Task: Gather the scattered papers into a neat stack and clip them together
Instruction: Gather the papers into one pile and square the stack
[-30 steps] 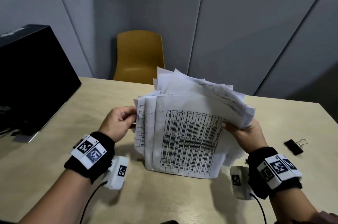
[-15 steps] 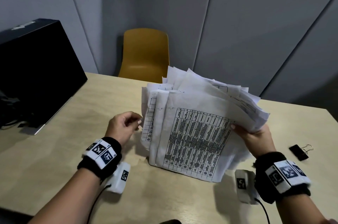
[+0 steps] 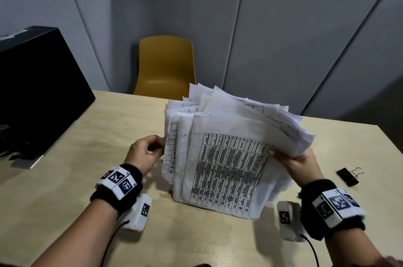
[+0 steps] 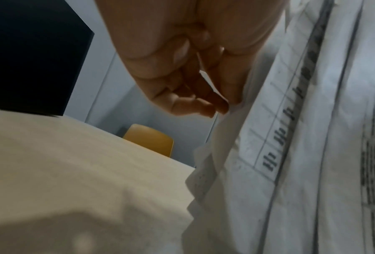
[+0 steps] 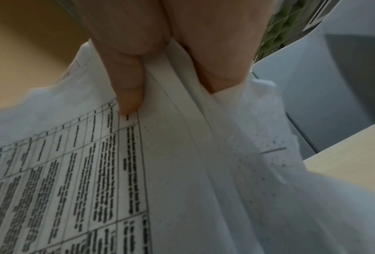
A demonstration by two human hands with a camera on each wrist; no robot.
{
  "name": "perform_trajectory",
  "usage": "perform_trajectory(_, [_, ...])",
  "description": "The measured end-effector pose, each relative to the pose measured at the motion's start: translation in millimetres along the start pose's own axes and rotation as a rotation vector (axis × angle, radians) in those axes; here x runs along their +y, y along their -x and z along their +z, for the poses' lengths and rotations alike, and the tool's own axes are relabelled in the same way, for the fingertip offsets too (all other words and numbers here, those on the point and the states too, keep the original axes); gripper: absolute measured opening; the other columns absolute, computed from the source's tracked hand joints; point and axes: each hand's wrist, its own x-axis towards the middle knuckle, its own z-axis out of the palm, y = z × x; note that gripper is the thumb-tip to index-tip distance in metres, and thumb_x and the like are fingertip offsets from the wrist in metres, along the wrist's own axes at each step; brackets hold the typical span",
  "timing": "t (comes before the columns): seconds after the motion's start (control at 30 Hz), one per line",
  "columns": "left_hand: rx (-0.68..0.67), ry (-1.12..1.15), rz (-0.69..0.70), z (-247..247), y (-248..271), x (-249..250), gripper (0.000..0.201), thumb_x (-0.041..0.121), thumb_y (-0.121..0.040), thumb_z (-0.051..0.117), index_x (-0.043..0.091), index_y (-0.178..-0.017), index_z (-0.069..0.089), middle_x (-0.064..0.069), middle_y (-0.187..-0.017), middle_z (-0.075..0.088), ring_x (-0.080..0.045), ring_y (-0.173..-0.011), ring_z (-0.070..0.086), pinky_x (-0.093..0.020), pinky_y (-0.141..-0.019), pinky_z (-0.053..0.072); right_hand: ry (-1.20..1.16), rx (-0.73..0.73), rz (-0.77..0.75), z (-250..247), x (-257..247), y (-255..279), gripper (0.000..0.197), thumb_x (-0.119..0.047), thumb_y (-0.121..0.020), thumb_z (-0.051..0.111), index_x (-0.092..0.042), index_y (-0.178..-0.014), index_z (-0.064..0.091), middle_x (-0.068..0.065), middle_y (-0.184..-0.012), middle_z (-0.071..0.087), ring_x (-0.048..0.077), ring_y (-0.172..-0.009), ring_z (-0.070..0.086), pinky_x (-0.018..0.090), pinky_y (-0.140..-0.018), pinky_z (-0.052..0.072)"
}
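An uneven stack of printed papers (image 3: 226,164) stands on its lower edge on the wooden table (image 3: 91,136), its sheets fanned and offset. My right hand (image 3: 298,160) grips the stack's right side, with the thumb on the front table sheet (image 5: 125,171) and the fingers hidden behind. At the stack's left edge my left hand (image 3: 148,151) is curled, and a sheet edge (image 4: 206,80) runs between its thumb and fingers. A black binder clip (image 3: 348,176) with wire handles lies on the table to the right of my right wrist, apart from both hands.
A large black box (image 3: 37,92) stands on the table's left side. A yellow chair (image 3: 165,66) sits behind the far table edge, against grey wall panels. Bare tabletop lies in front of the stack, between my forearms.
My left hand came off the stack's left edge half a second ago and is back at it now. The right hand has kept its grip, and the stack stays upright.
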Motion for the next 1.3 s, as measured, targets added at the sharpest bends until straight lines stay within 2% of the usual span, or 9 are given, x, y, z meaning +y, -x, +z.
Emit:
perform_trajectory(0.2, [0.22,0.299,0.247,-22,-7,47,0.031,-0.001,-0.087,0.054,0.028,-0.075,0.056,0.013,-0.061,0.063,0.0,-0.046,0.05,-0.012,-0.047,0.041,-0.012,-0.011,0.042,-1,-4,2,0.027,0.005,-0.074,0.067,-0.02,-0.084,0.061,-0.021,-0.066,0.071,-0.004,-0.064,0.065,0.01,-0.057,0.052])
perform_trajectory(0.27, [0.249,0.281,0.388,-35,-7,78,0.032,0.007,-0.087,0.051,0.037,-0.078,0.059,0.021,-0.069,0.065,0.004,-0.054,0.053,-0.009,-0.053,0.042,-0.03,-0.033,0.067,-1,-9,2,0.025,-0.014,-0.065,0.073,-0.024,-0.085,0.062,-0.019,-0.069,0.072,-0.001,-0.066,0.067,0.012,-0.057,0.053])
perform_trajectory(0.37, [0.233,0.123,0.57,-39,-6,116,0.027,0.012,-0.089,0.049,0.038,-0.088,0.057,0.019,-0.081,0.065,0.003,-0.077,0.058,-0.011,-0.071,0.044,-0.023,-0.083,0.075,1,-13,-1,0.034,0.001,-0.074,0.068,-0.027,-0.092,0.061,-0.021,-0.071,0.072,-0.004,-0.071,0.068,0.012,-0.059,0.053])
perform_trajectory(0.47, [0.097,0.031,0.524,-26,-10,128,0.025,0.028,-0.085,0.058,0.038,-0.108,0.056,-0.001,-0.098,0.062,-0.015,-0.092,0.058,-0.022,-0.075,0.047,0.024,-0.129,0.052,4,-15,-2,0.044,0.01,-0.078,0.063,-0.03,-0.096,0.059,-0.024,-0.074,0.071,-0.007,-0.071,0.066,0.01,-0.062,0.053])
perform_trajectory(0.57, [0.101,0.019,0.371,-21,-14,115,0.054,0.025,-0.079,0.07,0.031,-0.127,0.047,0.002,-0.111,0.057,-0.012,-0.101,0.056,-0.023,-0.075,0.045,0.05,-0.112,0.033,3,-11,0,0.046,0.01,-0.079,0.062,-0.032,-0.096,0.058,-0.027,-0.075,0.07,-0.009,-0.07,0.065,0.009,-0.062,0.052])
perform_trajectory(0.7, [0.019,-0.035,0.293,-29,-13,101,0.077,0.064,-0.062,0.069,0.043,-0.13,0.039,0.01,-0.126,0.056,-0.005,-0.115,0.049,-0.023,-0.092,0.037,0.028,-0.083,0.045,-3,-7,5,0.047,0.009,-0.078,0.062,-0.034,-0.096,0.058,-0.027,-0.076,0.07,-0.008,-0.071,0.065,0.009,-0.061,0.052])
perform_trajectory(0.8, [0.003,0.05,0.359,-28,-19,103,0.014,0.042,-0.082,0.054,0.049,-0.093,0.06,0.027,-0.091,0.065,0.006,-0.09,0.058,-0.013,-0.079,0.042,0.016,-0.087,0.057,-4,-6,6,0.044,0.01,-0.078,0.061,-0.03,-0.096,0.057,-0.025,-0.075,0.071,-0.008,-0.07,0.065,0.009,-0.061,0.051])
perform_trajectory(1.1, [0.108,0.298,0.317,-25,-14,86,0.049,-0.003,-0.078,0.062,0.045,-0.074,0.072,0.027,-0.071,0.069,0.009,-0.07,0.062,-0.008,-0.069,0.048,-0.004,-0.074,0.04,-5,-2,6,0.04,0.015,-0.078,0.058,-0.02,-0.098,0.058,-0.023,-0.077,0.072,-0.007,-0.072,0.065,0.01,-0.063,0.051])
perform_trajectory(1.3, [-0.023,0.372,0.281,-10,-7,80,0.056,-0.023,-0.068,0.062,0.03,-0.073,0.076,0.019,-0.083,0.073,0.0,-0.083,0.067,-0.014,-0.075,0.053,-0.021,-0.075,0.112,-8,4,5,0.032,0.01,-0.077,0.063,-0.017,-0.094,0.062,-0.013,-0.075,0.073,0.001,-0.07,0.067,0.017,-0.062,0.055])
